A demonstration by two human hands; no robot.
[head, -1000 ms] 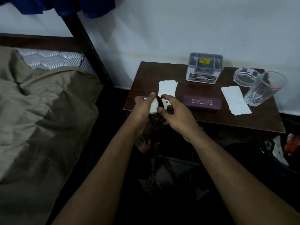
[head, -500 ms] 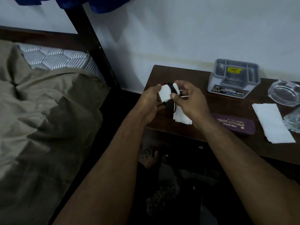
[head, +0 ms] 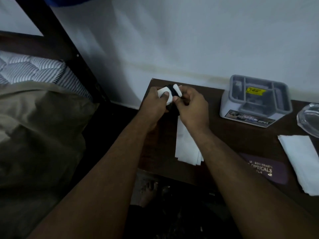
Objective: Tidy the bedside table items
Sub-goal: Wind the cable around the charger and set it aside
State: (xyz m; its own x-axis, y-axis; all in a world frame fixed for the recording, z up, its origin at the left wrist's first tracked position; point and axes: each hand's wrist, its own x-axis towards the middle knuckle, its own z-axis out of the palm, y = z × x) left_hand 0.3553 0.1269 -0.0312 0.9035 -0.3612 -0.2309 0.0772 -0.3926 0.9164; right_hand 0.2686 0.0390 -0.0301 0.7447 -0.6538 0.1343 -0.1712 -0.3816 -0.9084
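Note:
Both hands hold a white charger (head: 170, 94) with a black cable wound around it, above the back left corner of the dark wooden bedside table (head: 233, 135). My left hand (head: 153, 104) grips its left side with the thumb on the white face. My right hand (head: 191, 106) pinches the right side and the black cable. A folded white paper (head: 187, 149) lies on the table under my right forearm. A purple spectacle case (head: 269, 169) lies near the front edge.
A grey compartment organiser (head: 255, 100) stands at the back against the wall. A second white paper (head: 300, 157) and a glass ashtray (head: 309, 118) are at the right edge of view. The bed with an olive blanket (head: 39, 135) is to the left.
Both hands carried the charger from the table's front edge toward its back left corner. The view moved in closer and leftward; the drinking glass is out of view.

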